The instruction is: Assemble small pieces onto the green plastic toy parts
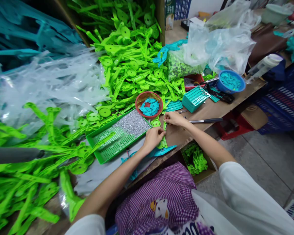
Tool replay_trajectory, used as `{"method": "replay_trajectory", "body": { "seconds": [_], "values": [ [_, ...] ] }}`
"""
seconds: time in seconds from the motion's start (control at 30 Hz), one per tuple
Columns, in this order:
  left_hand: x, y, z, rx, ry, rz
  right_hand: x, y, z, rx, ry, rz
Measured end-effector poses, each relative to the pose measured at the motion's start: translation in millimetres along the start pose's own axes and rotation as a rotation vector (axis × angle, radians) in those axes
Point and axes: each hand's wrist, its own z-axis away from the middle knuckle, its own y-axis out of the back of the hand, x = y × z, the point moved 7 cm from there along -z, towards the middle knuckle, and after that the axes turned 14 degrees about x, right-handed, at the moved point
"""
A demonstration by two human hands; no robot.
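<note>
On the worktop [175,134], the tray [123,142] holds small parts [134,122] toward its right end, with a basket [161,108] of flat pieces [150,106] at its far right corner and a heap [132,72] behind. Right of the basket sits a bin [191,101], with a bowl [220,86] farther right and a handled tool [207,120] in front. A box [204,178] lies below the worktop's near edge.

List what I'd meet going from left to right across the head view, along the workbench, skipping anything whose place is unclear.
Green tray → round red basket → right hand → stacked teal baskets → blue bowl → clear container with a white cap.
</note>
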Motion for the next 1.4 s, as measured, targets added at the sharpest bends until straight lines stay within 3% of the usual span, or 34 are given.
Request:
{"method": "replay_trajectory", "body": {
  "seconds": [0.1,0.27,0.43,0.7,1.4],
  "values": [
    [-4,1.2,2,0.029,0.067,0.024,-1,1,1,-0.004,-0.001,0.006],
    [-13,-2.0,-3,-0.028,0.212,-0.042,-2,2,2,-0.006,0.0,0.024],
    [-17,-4.4,-5,-0.042,0.262,-0.051,-2,2,2,-0.004,0.004,0.019],
    [-13,-3.6,-4,0.004,0.29,-0.082,-1,1,1,0.005,-0.001,0.004],
    [-15,-11.2,-14,-0.118,0.258,-0.13,1,-1,-1,-0.02,-0.003,-0.013]
  ]
}}
